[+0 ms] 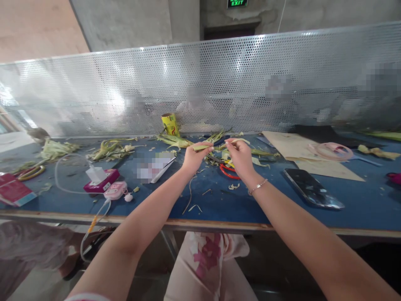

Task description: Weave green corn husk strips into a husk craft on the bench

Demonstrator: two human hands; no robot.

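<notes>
My left hand is closed, its thumb and fingers pinching a pale green husk strip above the table. Close beside it, my right hand pinches a thin pale piece that looks like husk; a light strip shows over its fingers. Whether both hands hold one continuous piece, I cannot tell. Below and between them lie scissors with red handles, their blades partly covered by scraps. Behind my left hand is a bunch of green husk leaves.
A yellow can stands before the perforated metal screen. Left are husk scraps, a purple power strip, a pink case and a red box. Right are brown paper, a pink ring and a phone.
</notes>
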